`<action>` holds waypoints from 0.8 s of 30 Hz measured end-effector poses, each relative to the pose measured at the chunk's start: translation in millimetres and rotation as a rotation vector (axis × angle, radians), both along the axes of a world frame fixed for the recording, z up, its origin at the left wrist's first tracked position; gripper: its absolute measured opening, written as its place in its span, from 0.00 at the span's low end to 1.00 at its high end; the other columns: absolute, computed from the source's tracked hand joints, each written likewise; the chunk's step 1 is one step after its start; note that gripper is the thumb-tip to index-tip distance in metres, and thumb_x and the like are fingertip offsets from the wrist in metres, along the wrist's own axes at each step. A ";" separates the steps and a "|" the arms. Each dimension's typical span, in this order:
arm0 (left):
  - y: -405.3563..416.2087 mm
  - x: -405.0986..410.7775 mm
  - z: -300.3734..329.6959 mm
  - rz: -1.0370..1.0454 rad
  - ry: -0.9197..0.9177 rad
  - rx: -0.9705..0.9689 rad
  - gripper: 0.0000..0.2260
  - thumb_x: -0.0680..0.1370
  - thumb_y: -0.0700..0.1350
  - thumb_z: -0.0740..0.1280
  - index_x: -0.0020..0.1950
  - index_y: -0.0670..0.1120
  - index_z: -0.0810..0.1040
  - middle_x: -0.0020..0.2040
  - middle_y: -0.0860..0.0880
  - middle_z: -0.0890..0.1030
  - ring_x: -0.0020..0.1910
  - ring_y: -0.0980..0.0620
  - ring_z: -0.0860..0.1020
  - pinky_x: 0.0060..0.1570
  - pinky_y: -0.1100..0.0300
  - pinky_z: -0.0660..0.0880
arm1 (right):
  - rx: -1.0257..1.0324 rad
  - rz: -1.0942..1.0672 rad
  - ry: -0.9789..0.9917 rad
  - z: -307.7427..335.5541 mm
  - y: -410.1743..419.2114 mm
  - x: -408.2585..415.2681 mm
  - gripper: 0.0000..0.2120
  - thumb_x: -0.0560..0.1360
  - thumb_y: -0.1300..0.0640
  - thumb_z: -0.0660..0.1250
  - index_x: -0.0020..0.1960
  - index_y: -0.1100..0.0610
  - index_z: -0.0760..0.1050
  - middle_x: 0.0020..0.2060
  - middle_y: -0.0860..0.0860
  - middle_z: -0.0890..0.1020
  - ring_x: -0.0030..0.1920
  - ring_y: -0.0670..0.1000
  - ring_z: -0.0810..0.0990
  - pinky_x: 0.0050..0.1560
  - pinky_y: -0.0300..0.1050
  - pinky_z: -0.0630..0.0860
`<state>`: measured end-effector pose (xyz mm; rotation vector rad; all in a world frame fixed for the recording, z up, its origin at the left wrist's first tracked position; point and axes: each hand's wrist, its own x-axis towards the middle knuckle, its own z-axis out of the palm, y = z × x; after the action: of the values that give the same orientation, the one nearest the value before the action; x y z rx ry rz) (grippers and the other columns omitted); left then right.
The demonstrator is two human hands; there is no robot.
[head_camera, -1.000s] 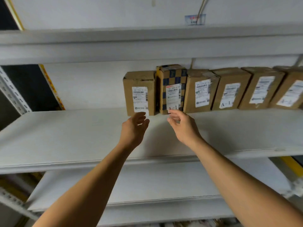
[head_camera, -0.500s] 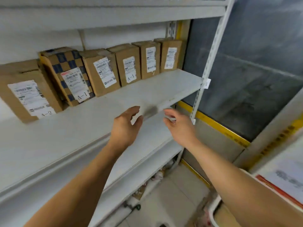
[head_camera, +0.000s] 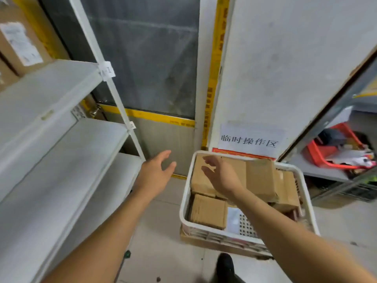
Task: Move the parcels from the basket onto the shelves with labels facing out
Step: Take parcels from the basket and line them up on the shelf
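Note:
A white plastic basket [head_camera: 184, 203] stands on the floor at lower right, holding several brown cardboard parcels [head_camera: 208, 211]. My right hand [head_camera: 221, 176] hovers over the basket's far-left parcels, fingers spread and holding nothing. My left hand [head_camera: 155, 172] hangs in the air just left of the basket, fingers relaxed and empty. White metal shelves [head_camera: 51, 123] fill the left side; one labelled parcel [head_camera: 18, 41] shows on the upper shelf at top left.
A white pillar carries a paper sign [head_camera: 250, 137] behind the basket. A red crate [head_camera: 318, 155] with clutter sits on a low rack at far right. A dark glass door with yellow tape lies straight ahead. My dark shoe [head_camera: 224, 264] is near the bottom.
The view has swung right and down from the shelf row of parcels to the basket. Both empty hands left the shelf; the right one is now over the basket.

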<state>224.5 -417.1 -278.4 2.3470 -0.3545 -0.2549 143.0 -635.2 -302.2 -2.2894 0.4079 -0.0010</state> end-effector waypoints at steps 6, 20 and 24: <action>-146.0 -10.6 -64.9 -0.133 0.166 0.076 0.23 0.83 0.54 0.69 0.77 0.52 0.73 0.72 0.51 0.78 0.70 0.49 0.77 0.63 0.57 0.73 | 0.044 -0.172 0.174 -58.5 -131.1 -47.7 0.21 0.84 0.49 0.67 0.75 0.53 0.73 0.68 0.50 0.81 0.64 0.53 0.81 0.63 0.48 0.77; -345.8 -44.8 -199.1 -0.440 0.396 0.231 0.29 0.85 0.54 0.65 0.84 0.54 0.60 0.83 0.51 0.64 0.81 0.48 0.64 0.78 0.49 0.66 | 0.206 -0.508 0.383 -159.7 -290.4 -84.7 0.33 0.83 0.46 0.68 0.83 0.50 0.59 0.72 0.55 0.77 0.64 0.56 0.82 0.59 0.48 0.81; -362.7 -41.9 -237.2 -0.520 0.412 0.290 0.29 0.85 0.54 0.64 0.85 0.55 0.57 0.84 0.50 0.62 0.82 0.47 0.61 0.78 0.45 0.65 | 0.279 -0.572 0.497 -192.0 -305.6 -71.1 0.36 0.82 0.42 0.68 0.83 0.52 0.57 0.76 0.57 0.72 0.71 0.58 0.76 0.58 0.45 0.73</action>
<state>182.6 -779.9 -515.6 2.3594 -0.7566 -1.0808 72.0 -940.8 -494.3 -1.8116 1.2263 0.3200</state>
